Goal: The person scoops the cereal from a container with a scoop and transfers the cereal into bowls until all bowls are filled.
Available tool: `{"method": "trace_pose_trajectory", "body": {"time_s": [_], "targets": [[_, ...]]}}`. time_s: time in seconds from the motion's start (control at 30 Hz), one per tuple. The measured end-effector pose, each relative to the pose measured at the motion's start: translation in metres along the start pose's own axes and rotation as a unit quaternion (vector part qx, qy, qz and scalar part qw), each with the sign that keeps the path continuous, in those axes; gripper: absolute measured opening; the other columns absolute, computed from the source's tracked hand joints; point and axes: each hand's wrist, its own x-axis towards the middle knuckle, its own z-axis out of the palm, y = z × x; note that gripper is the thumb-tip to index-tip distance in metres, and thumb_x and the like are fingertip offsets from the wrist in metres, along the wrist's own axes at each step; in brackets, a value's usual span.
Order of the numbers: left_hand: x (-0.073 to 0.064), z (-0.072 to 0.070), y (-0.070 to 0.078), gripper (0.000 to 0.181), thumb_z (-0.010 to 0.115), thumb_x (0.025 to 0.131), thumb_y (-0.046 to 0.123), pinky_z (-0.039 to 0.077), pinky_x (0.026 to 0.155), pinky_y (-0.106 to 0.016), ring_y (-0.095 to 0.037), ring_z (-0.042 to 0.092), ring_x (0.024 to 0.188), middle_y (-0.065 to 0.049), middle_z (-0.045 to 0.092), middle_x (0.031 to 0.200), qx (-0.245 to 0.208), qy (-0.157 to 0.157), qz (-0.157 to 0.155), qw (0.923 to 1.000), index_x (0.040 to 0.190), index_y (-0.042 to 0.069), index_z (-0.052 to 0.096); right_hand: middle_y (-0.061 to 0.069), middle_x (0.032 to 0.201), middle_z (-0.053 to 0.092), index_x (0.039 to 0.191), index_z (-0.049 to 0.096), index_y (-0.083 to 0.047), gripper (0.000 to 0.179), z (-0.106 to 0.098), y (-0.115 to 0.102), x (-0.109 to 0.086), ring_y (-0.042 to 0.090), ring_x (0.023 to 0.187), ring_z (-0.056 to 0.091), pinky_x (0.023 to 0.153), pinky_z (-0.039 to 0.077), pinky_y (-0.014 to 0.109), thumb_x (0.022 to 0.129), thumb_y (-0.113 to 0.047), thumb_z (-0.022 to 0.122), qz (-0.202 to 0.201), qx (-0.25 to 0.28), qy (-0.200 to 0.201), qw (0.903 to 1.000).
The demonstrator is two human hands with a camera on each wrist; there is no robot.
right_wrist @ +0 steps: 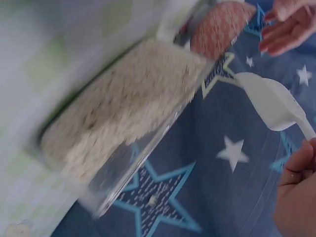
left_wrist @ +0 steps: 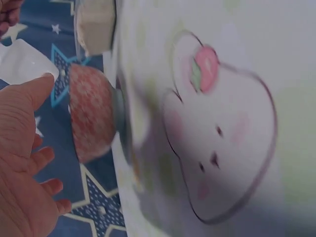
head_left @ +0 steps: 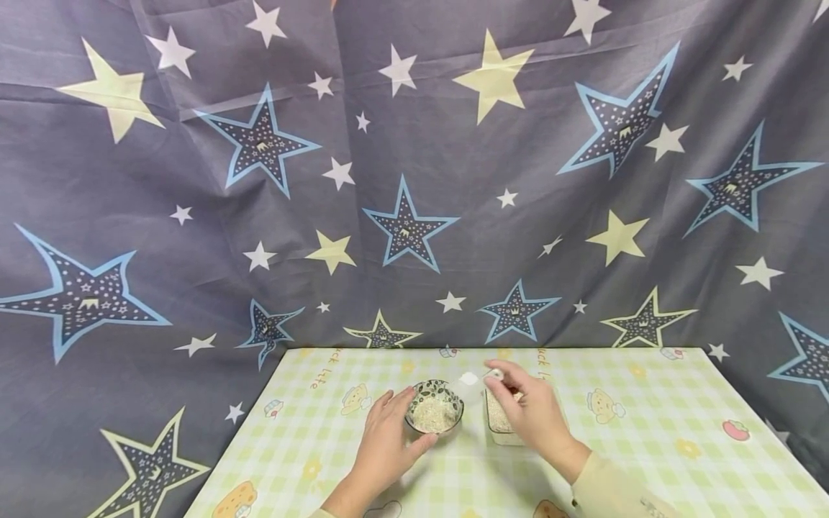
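A small patterned bowl (head_left: 434, 411) of pale grains stands on the checked tablecloth (head_left: 648, 446). My left hand (head_left: 409, 421) lies open against the bowl's left side. In the left wrist view a narrow gap shows between the left hand (left_wrist: 48, 133) and the bowl (left_wrist: 91, 118). My right hand (head_left: 506, 375) pinches the handle of a white scoop (head_left: 469, 378), holding it in the air just behind the bowl. Under that hand sits a clear container (head_left: 499, 424) of the same grains, seen closer as the container (right_wrist: 123, 108) below the scoop (right_wrist: 269, 101).
A dark blue star-printed cloth (head_left: 414, 180) hangs behind the table and falls down past its left and right edges. The tablecloth carries cartoon prints, such as a bear face (left_wrist: 217, 133).
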Motion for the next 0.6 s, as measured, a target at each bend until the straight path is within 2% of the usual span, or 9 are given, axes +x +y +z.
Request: {"method": "trace_pose_trajectory", "body": {"time_s": [0.07, 0.17, 0.27, 0.37, 0.43, 0.6], "targets": [[0.0, 0.001, 0.008, 0.083, 0.088, 0.087, 0.043, 0.033, 0.125, -0.072, -0.05, 0.042, 0.151, -0.014, 0.058, 0.158, -0.005, -0.005, 0.009, 0.9999, 0.153, 0.006, 0.055, -0.004, 0.069, 0.071, 0.122, 0.075, -0.008, 0.03, -0.013, 0.002, 0.003, -0.002, 0.06, 0.058, 0.051, 0.049, 0.014, 0.093, 0.001, 0.078, 0.066, 0.017, 0.014, 0.9976], [0.001, 0.004, 0.021, 0.082, 0.088, 0.088, 0.044, 0.033, 0.126, -0.069, -0.047, 0.041, 0.154, -0.011, 0.057, 0.16, -0.004, -0.017, 0.026, 0.9995, 0.154, 0.009, 0.055, -0.005, 0.066, 0.07, 0.121, 0.076, -0.01, 0.024, -0.036, 0.008, 0.006, 0.0, 0.057, 0.056, 0.047, 0.046, 0.018, 0.098, -0.004, 0.076, 0.15, 0.033, 0.036, 0.9874], [0.004, 0.008, 0.034, 0.08, 0.086, 0.089, 0.046, 0.034, 0.128, -0.066, -0.044, 0.04, 0.155, -0.009, 0.056, 0.162, -0.005, -0.03, 0.042, 0.9987, 0.154, 0.011, 0.055, -0.009, 0.065, 0.07, 0.121, 0.076, -0.009, 0.022, -0.06, 0.017, 0.006, -0.001, 0.057, 0.058, 0.048, 0.047, 0.017, 0.099, -0.007, 0.075, 0.195, 0.008, 0.05, 0.9796], [0.012, 0.014, 0.045, 0.08, 0.083, 0.091, 0.049, 0.032, 0.129, -0.065, -0.042, 0.038, 0.158, -0.007, 0.053, 0.164, -0.008, -0.045, 0.046, 0.9979, 0.156, 0.013, 0.053, -0.009, 0.064, 0.068, 0.121, 0.076, -0.008, 0.021, -0.084, 0.027, 0.0, -0.002, 0.055, 0.056, 0.047, 0.045, 0.016, 0.1, -0.009, 0.075, 0.209, -0.037, 0.049, 0.9759], [0.019, 0.018, 0.052, 0.081, 0.081, 0.092, 0.051, 0.032, 0.129, -0.065, -0.041, 0.038, 0.158, -0.006, 0.053, 0.164, -0.01, -0.056, 0.048, 0.9972, 0.157, 0.014, 0.052, -0.007, 0.064, 0.067, 0.121, 0.075, -0.008, 0.021, -0.097, 0.033, -0.005, 0.0, 0.05, 0.052, 0.045, 0.041, 0.018, 0.101, -0.011, 0.075, 0.205, -0.07, 0.041, 0.9755], [0.044, 0.035, 0.071, 0.088, 0.082, 0.091, 0.053, 0.035, 0.13, -0.06, -0.038, 0.038, 0.159, -0.006, 0.052, 0.165, 0.0, -0.091, 0.054, 0.9944, 0.161, 0.013, 0.046, -0.007, 0.066, 0.065, 0.12, 0.075, -0.008, 0.022, -0.111, 0.043, -0.017, -0.002, 0.047, 0.045, 0.044, 0.037, 0.017, 0.098, -0.007, 0.076, 0.149, -0.125, 0.026, 0.9807]]}}
